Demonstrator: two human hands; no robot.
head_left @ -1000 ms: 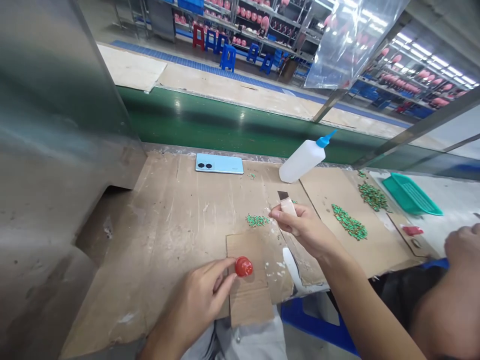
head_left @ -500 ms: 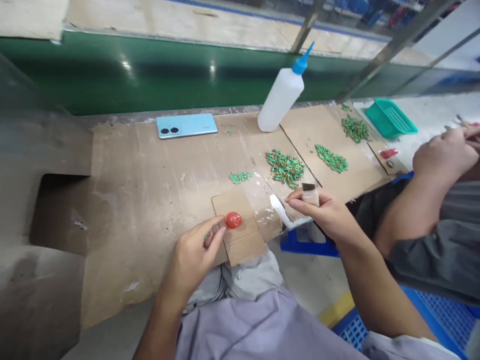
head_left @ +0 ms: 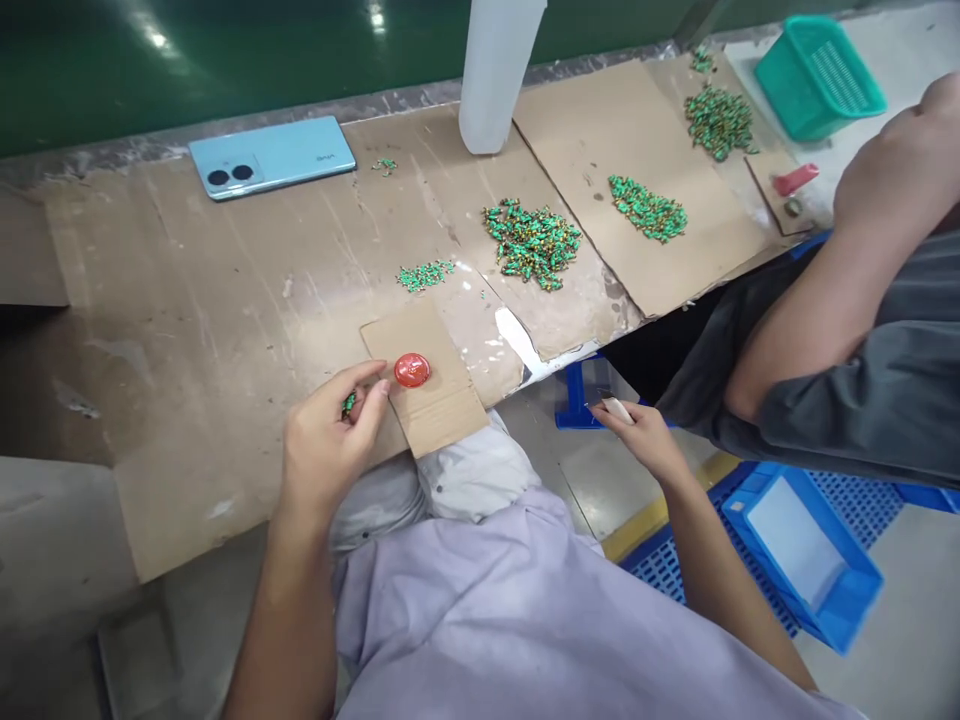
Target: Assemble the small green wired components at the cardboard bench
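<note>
My left hand [head_left: 334, 425] is at the left edge of a small cardboard piece [head_left: 442, 415], curled around several small green pieces [head_left: 349, 403]. Its thumb and forefinger are close to a shiny round red blob or cap [head_left: 412, 370] on that cardboard. My right hand [head_left: 646, 438] hangs beyond the table's front edge, closed on a small tool with a pale, wrapped-looking handle [head_left: 617, 409] and a dark end. What kind of tool it is, I cannot make out. Green and gold small pieces [head_left: 532, 243] lie heaped farther back, with a smaller scatter of green ones [head_left: 424, 275] nearer the cardboard.
A light blue phone [head_left: 292, 158] and a white plastic bottle [head_left: 495, 75] stand along the back. More green heaps [head_left: 649, 208] lie to the right, near a green basket [head_left: 806, 95]. A co-worker's arm [head_left: 832, 270] is at right. A blue crate [head_left: 810, 560] sits below.
My right hand with the tool has moved from above the table edge down and out over the floor. My left hand stays beside the red piece. The view has tipped downward.
</note>
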